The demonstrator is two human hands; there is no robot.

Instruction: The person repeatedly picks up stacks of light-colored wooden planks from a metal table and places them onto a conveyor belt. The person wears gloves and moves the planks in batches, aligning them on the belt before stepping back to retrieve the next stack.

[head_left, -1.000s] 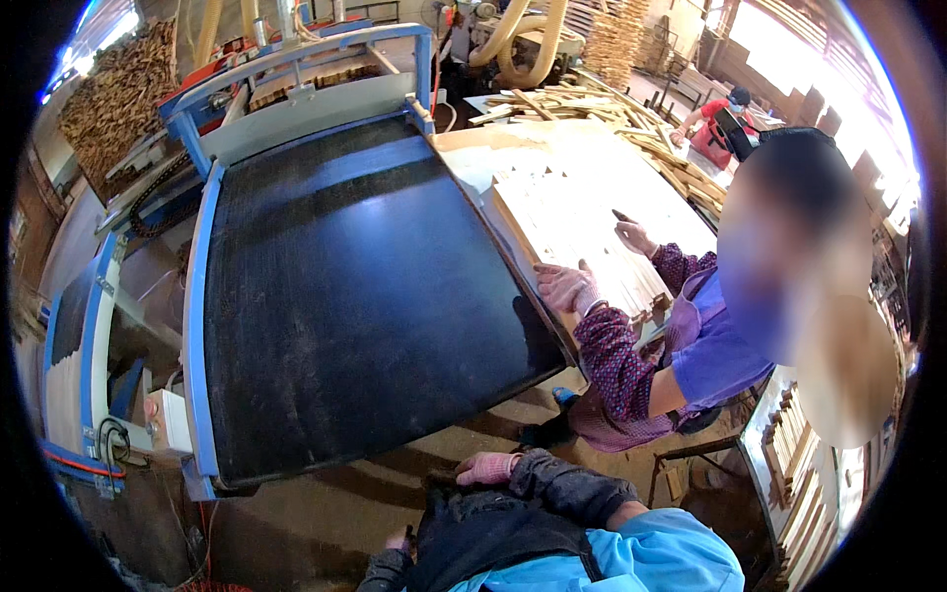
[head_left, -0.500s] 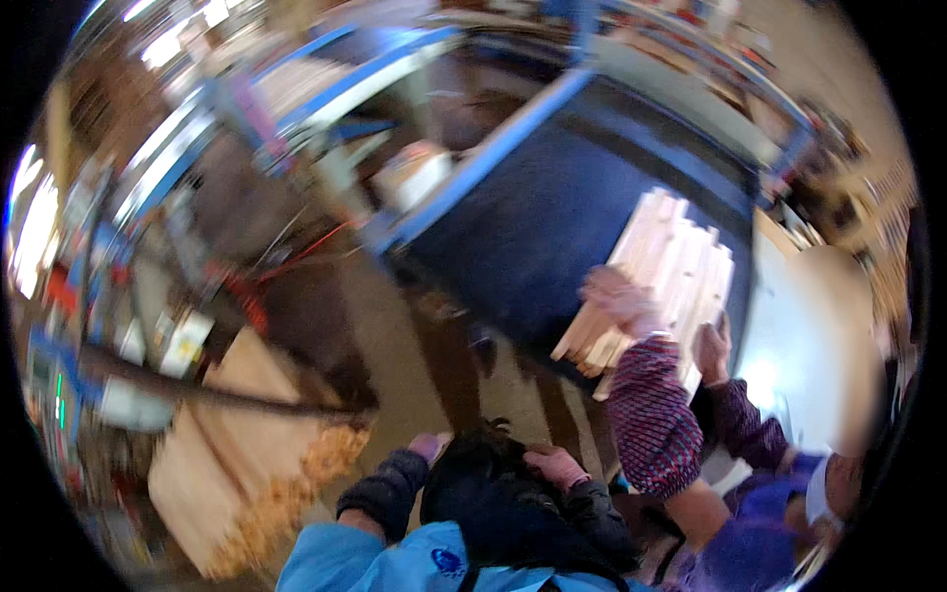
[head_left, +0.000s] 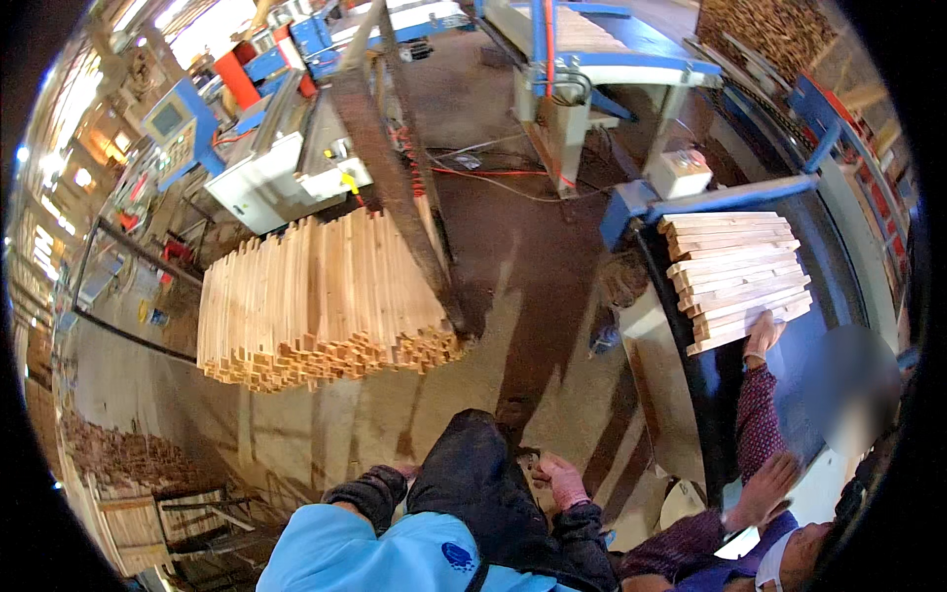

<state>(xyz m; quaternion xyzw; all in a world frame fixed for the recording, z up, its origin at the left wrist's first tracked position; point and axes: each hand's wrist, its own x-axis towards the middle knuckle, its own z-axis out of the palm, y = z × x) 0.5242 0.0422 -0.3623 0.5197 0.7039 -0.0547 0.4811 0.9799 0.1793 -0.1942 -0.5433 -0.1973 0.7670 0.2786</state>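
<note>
My left hand (head_left: 406, 472) hangs beside the left thigh of my dark trousers (head_left: 464, 474); its fingers are mostly hidden by the leg and sleeve. Right of my legs, my right hand (head_left: 560, 481) is curled loosely closed, and I see nothing held in it. Neither hand touches any wood. At the right, a layer of pale wooden strips (head_left: 735, 276) lies on a dark conveyor belt (head_left: 705, 424). A co-worker's hand (head_left: 763, 337) touches the nearest strips, and that person's other hand (head_left: 764, 490) is nearer to me.
Ahead to the left stands a large stack of wooden strips (head_left: 316, 296), beside a rusty metal frame (head_left: 395, 168). Behind it are a white machine cabinet (head_left: 258, 183) and a blue control panel (head_left: 178, 128). Red and grey cables (head_left: 493, 173) cross the floor. A white box (head_left: 681, 175) stands beyond the belt.
My view has swung to the right-hand side's left, bringing the big wood stack forward. The co-worker has one hand off the strips now. My hands remain low beside my legs.
</note>
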